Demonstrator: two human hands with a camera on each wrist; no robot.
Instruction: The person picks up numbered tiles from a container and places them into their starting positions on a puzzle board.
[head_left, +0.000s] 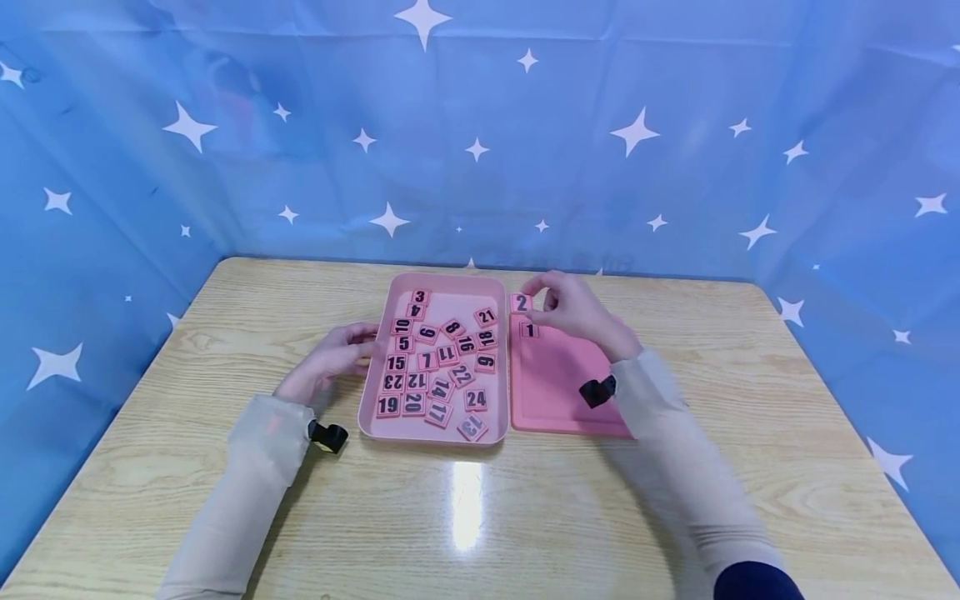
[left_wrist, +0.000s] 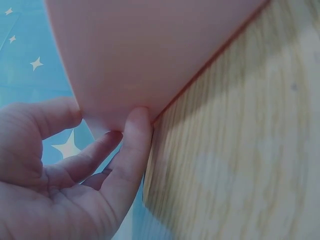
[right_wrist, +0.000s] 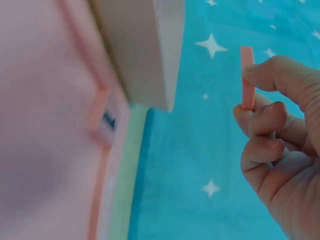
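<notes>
My right hand pinches a pink number tile marked 2 between thumb and fingers. In the right wrist view this tile shows edge-on. It is raised near the top left corner of a flat pink board. A tile marked 1 lies on the board close to that corner. My left hand rests against the left side of a pale pink tray. In the left wrist view its fingertips touch the tray's outer wall.
Inside the tray lie several number tiles, among them a 24 tile, a 3 tile and a 19 tile. Tray and board stand side by side on a wooden table. Behind hangs a blue star-patterned curtain.
</notes>
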